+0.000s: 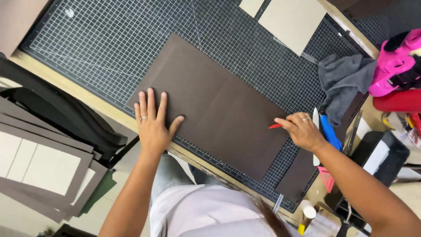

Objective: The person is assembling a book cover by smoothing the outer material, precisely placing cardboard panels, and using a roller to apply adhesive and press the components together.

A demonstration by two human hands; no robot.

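A large dark brown sheet of card (210, 105) lies flat on a black gridded cutting mat (109, 39). My left hand (152, 123) rests palm down on the sheet's near left corner, fingers spread, a ring on one finger. My right hand (302, 130) is at the sheet's right edge, fingers pinched on a small red tool (275, 126) whose tip touches the card. A faint crease line runs across the sheet's middle.
Two beige boards (291, 22) lie at the mat's far edge. A grey cloth (342, 81), a blue-handled tool (330, 131), a white folder (315, 131) and pink objects (394, 66) sit right. Stacked brown-framed boards (39, 162) lie left. A glue bottle (307, 213) stands near the front edge.
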